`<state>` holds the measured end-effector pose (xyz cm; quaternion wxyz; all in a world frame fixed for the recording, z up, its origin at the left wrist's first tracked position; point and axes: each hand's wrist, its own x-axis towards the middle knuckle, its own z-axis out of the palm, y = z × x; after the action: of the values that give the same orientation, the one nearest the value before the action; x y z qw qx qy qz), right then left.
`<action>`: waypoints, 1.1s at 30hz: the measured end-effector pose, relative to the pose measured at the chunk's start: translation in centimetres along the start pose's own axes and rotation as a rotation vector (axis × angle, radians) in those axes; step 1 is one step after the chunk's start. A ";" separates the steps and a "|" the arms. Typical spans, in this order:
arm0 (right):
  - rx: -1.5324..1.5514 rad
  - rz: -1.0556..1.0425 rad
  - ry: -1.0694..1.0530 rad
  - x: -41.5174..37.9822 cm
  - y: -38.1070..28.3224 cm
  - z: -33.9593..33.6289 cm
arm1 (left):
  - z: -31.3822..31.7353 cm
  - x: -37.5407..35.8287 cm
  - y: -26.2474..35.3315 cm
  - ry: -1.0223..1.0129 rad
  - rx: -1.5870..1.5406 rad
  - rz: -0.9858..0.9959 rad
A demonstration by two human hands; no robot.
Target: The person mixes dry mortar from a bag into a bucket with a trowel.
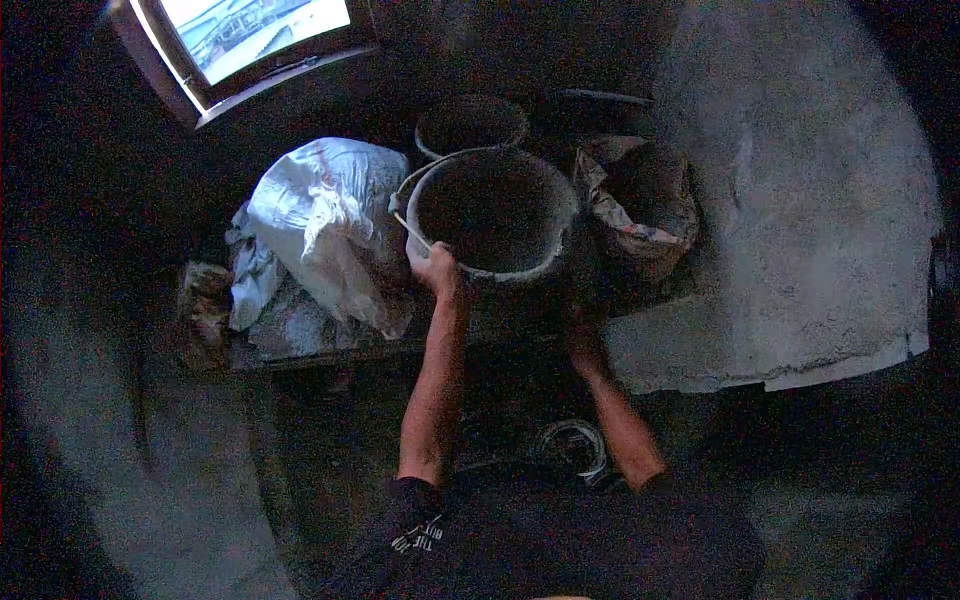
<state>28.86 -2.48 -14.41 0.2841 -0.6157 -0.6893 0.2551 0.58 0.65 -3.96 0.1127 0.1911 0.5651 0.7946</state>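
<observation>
My left hand [437, 268] is closed at the near left edge of a dusty bucket [512, 274], where its pale handle [404, 196] meets my fingers. The bucket's mouth faces up toward me and its inside is dark. My right hand [583, 345] is below the bucket's right side, in deep shadow. Its fingers do not show clearly, and I cannot make out whether it holds anything. A second round bucket [425, 145] stands just behind the first one.
A white sack [325, 215] slumps to the left, and an open paper bag [655, 240] stands to the right. Beyond it lies a rough grey slab surface [810, 220]. Below, near my body, is a coil of wire-like material [598, 450]. A bright window [260, 30] is at upper left.
</observation>
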 end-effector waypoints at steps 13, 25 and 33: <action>-0.117 -0.003 0.042 -4.1 6.7 2.8 | 0.8 -0.6 1.9 0.088 0.111 -0.227; -0.160 -0.250 -0.074 4.3 2.5 3.0 | 0.7 -0.7 2.5 0.044 0.087 -0.104; -0.763 -0.431 -0.159 -1.6 -5.1 -2.2 | -0.4 -0.1 -0.5 0.000 0.067 -0.059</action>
<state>26.96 -4.63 -9.36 0.0293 -0.4973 -0.8663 -0.0360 0.47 0.42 -4.61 0.1298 0.1781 0.5967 0.7716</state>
